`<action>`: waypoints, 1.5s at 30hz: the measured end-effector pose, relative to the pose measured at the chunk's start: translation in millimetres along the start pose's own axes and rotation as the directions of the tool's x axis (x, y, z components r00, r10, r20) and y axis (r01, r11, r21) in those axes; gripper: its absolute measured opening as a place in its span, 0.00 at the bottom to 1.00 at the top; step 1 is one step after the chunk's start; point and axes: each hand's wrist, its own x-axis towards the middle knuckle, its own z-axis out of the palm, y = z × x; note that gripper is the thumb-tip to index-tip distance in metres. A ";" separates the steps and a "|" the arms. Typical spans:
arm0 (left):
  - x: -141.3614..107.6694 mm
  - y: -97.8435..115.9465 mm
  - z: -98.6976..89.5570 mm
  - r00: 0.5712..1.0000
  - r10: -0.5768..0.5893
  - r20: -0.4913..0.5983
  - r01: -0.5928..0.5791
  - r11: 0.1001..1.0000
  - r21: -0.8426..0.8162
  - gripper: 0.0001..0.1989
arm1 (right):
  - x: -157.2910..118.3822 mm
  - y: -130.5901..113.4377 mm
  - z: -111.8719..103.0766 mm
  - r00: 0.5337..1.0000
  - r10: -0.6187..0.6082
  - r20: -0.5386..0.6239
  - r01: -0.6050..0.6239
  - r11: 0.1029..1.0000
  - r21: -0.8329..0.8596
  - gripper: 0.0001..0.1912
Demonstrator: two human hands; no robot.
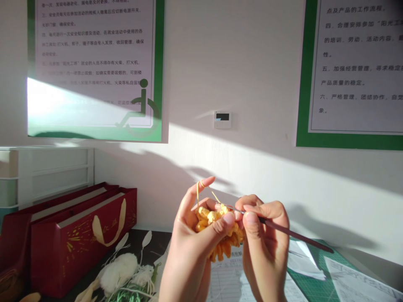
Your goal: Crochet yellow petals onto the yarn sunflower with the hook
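My left hand (198, 239) is closed on a yellow-orange crochet piece (225, 245) with petal-like loops, its thumb pressed over the front. A strand of yellow yarn (197, 193) loops over the raised left index finger and runs down to the piece. Between thumb and fingers, my right hand (266, 235) grips a crochet hook (297, 235) with a dark handle. The hook's metal end reaches left to the top of the crochet piece, where the yarn meets it. Part of the piece is hidden behind the left thumb and fingers.
Dark red gift bags (82, 239) stand at the left beside a white drawer unit (56, 172). White and green yarn (121, 272) lies in front of them. Printed papers (226, 281) and a green cutting mat (315, 274) cover the table below my hands. A wall (245, 63) rises behind.
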 end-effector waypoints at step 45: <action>-5.7 4.9 -11.0 0.948 -0.042 0.316 -0.027 0.977 0.213 0.29 | 15.5 -13.1 -38.7 0.980 -0.005 0.200 0.004 1.000 0.005 0.06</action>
